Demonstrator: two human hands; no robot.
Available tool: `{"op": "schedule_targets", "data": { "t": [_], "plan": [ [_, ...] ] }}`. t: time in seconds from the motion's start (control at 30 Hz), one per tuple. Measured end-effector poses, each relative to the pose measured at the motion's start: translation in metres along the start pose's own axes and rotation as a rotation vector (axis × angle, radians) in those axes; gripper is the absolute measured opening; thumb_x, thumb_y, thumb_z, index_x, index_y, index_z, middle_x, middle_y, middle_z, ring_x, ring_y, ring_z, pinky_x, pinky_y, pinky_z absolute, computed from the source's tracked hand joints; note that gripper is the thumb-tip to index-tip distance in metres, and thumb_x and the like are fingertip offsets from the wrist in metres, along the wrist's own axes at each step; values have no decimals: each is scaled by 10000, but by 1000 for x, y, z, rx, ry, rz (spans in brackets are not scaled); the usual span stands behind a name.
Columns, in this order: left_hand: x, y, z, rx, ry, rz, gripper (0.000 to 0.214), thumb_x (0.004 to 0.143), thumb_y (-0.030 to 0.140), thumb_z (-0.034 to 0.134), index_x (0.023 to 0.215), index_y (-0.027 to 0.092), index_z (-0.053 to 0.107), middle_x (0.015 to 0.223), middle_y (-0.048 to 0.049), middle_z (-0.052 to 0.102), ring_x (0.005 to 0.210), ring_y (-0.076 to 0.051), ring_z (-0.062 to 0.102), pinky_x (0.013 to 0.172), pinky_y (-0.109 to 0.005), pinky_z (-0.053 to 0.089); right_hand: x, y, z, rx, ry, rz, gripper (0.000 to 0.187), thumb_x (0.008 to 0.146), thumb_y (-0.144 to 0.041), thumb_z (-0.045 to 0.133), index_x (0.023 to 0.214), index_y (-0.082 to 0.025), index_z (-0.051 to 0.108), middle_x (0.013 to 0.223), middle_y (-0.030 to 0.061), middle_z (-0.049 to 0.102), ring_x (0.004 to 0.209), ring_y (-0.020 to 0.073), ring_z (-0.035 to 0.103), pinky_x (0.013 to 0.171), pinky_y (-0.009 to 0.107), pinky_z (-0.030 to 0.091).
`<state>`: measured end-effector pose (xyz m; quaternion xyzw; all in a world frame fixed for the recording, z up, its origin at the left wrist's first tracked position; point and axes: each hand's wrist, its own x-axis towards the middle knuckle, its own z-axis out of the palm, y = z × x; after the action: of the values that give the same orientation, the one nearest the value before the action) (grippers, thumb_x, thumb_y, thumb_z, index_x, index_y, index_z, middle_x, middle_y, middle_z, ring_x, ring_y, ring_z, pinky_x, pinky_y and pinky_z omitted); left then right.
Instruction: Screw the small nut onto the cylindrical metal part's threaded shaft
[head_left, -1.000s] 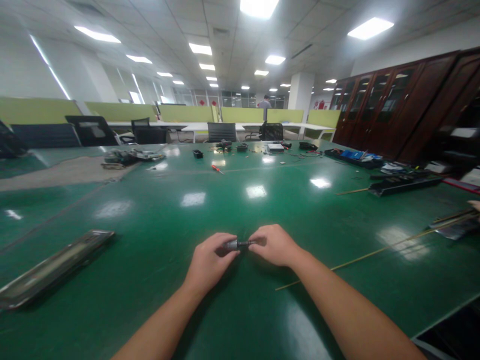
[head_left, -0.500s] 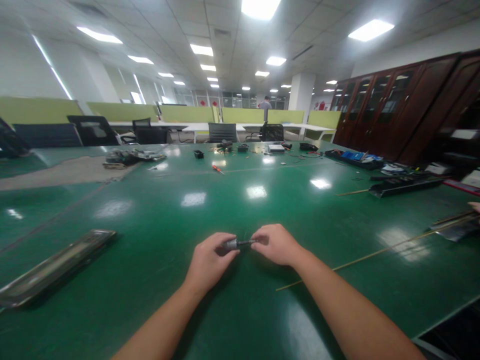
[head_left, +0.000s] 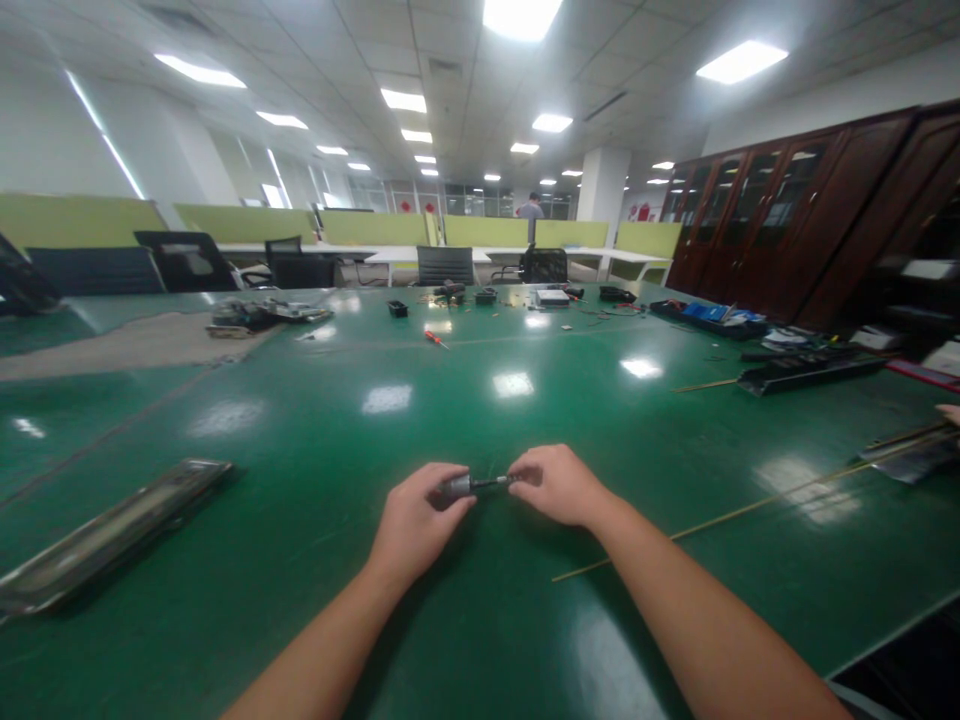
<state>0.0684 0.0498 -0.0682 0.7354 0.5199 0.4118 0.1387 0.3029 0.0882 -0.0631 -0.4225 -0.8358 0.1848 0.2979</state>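
Low over the green table [head_left: 315, 470], both my hands meet at a small grey metal cylinder with a thin dark shaft [head_left: 469, 486]. My left hand [head_left: 416, 520] is closed around the thicker grey end. My right hand [head_left: 553, 484] pinches the thin end with its fingertips. Most of the part is hidden inside my fingers.
A long flat metal strip [head_left: 112, 530] lies at the left. A thin brass rod [head_left: 750, 506] runs from near my right arm toward the right edge, where another person's fingertip [head_left: 949, 411] shows. Tools, a red screwdriver [head_left: 433, 338] and black trays lie farther back. A person stands far off.
Both hands have shifted slightly away from me on the table, still holding the small part between them. Nothing else has moved.
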Motion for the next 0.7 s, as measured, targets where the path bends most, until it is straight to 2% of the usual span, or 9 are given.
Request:
{"op": "schedule_targets", "data": {
  "t": [0.13,0.3,0.4,0.5,0.6,0.7],
  "plan": [
    [0,-1,-2,15,16,-20,250,770,337,711,1003,247,702,1012,-18,701,909,-200,639,777,-311,508,1,2,-3,-1,3,30,168,795,-265,685,928,-213,773,810,10,728,716,144,626,674,249,439],
    [1,2,-3,84,62,-55,302,765,436,708,989,233,702,1001,-40,700,939,-238,636,870,-367,483,2,9,-4,-6,32,111,174,796,-291,686,922,-212,776,805,19,738,715,155,637,666,256,450],
    [3,2,-2,34,54,-159,422,803,514,645,1111,227,666,1027,-52,698,920,-244,643,855,-373,494,3,14,-2,17,35,161,187,798,-302,684,934,-210,775,801,17,744,708,153,646,657,251,463],
    [7,-1,-4,-43,67,-264,556,829,567,575,1260,218,605,1099,-70,695,977,-259,648,911,-401,493,5,18,-1,13,19,184,190,792,-302,688,932,-209,776,803,17,748,711,152,654,657,247,473],
    [11,-1,-14,-139,73,-337,588,801,610,574,1187,173,648,1115,-99,704,1032,-284,656,965,-419,493,6,20,-3,1,16,198,195,794,-308,687,942,-216,777,819,16,754,730,152,665,672,245,483],
    [6,2,-39,-246,97,-403,621,731,621,662,1131,147,645,1097,-125,716,1024,-288,679,954,-392,529,7,20,-5,-10,26,206,199,803,-313,681,951,-222,777,849,21,762,751,157,676,690,246,492]
  ]
}}
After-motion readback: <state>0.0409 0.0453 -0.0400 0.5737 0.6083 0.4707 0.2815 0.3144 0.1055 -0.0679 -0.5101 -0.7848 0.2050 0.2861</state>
